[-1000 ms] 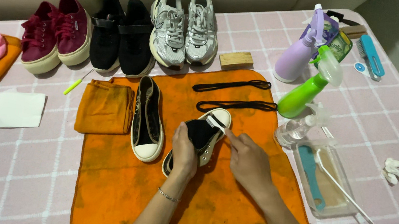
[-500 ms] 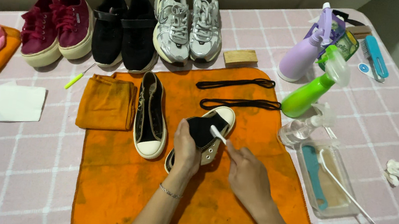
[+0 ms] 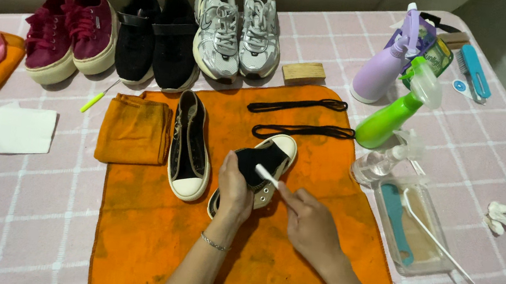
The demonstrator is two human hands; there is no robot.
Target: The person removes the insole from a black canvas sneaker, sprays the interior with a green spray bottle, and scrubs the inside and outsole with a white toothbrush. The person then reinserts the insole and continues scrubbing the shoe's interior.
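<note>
My left hand (image 3: 234, 187) grips a black canvas sneaker with a white toe cap (image 3: 267, 159), tilted on its side on the orange cloth (image 3: 147, 231). My right hand (image 3: 310, 221) holds a thin white swab stick (image 3: 267, 176) with its tip against the sneaker's side near the eyelets. The matching sneaker (image 3: 187, 147) stands upright just left of my left hand. Two black laces (image 3: 300, 117) lie on the cloth beyond the held shoe.
Maroon sneakers (image 3: 68, 35), black shoes (image 3: 154, 35) and grey trainers (image 3: 237, 26) line the far edge. A folded orange rag (image 3: 134, 130), white paper (image 3: 5, 130), purple (image 3: 389, 65) and green spray bottles (image 3: 396, 114), a clear tray with tools (image 3: 415, 227) and cotton bits (image 3: 500, 216) lie around.
My right hand has brought the swab stick up against the side of the held sneaker. The left hand keeps its grip on the shoe.
</note>
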